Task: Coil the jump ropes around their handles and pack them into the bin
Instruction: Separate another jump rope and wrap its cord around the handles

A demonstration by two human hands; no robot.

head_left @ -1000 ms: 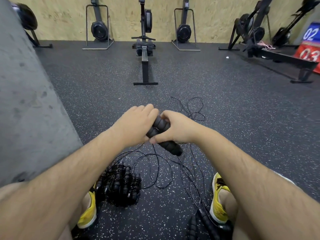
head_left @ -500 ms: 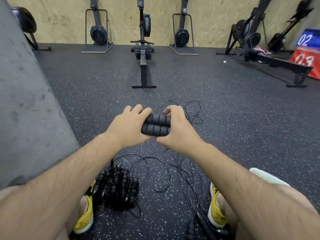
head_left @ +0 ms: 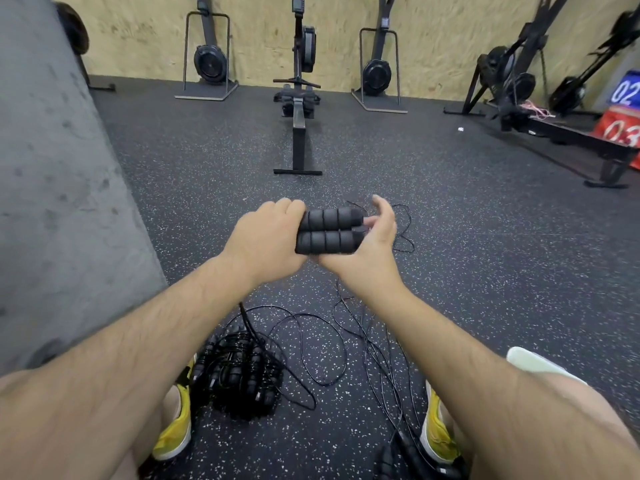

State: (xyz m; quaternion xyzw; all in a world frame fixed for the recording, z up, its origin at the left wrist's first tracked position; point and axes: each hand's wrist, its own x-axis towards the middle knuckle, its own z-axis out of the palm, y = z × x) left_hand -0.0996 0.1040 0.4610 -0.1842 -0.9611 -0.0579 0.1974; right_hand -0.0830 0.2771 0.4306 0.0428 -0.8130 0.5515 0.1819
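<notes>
Two black foam jump-rope handles (head_left: pixel 327 231) lie side by side, horizontal, held up in front of me. My left hand (head_left: pixel 266 239) grips their left ends. At their right ends is my right hand (head_left: pixel 372 242), palm under the lower handle, fingers spread and loosely curved around the tips. The thin black rope (head_left: pixel 374 344) hangs down from the handles onto the floor in loose loops. A pile of coiled black jump ropes (head_left: pixel 239 374) lies by my left shoe. No bin is in view.
A grey concrete wall (head_left: pixel 52 202) stands close on the left. A rowing machine (head_left: pixel 299 109) lies straight ahead, with more machines along the plywood wall. My yellow shoes (head_left: pixel 175 431) flank the ropes. Another handle (head_left: pixel 412 452) lies by my right shoe.
The handles turned from tilted to horizontal and now lie parallel. Both hands rose and moved forward. My right hand loosened from a closed grip to spread fingers.
</notes>
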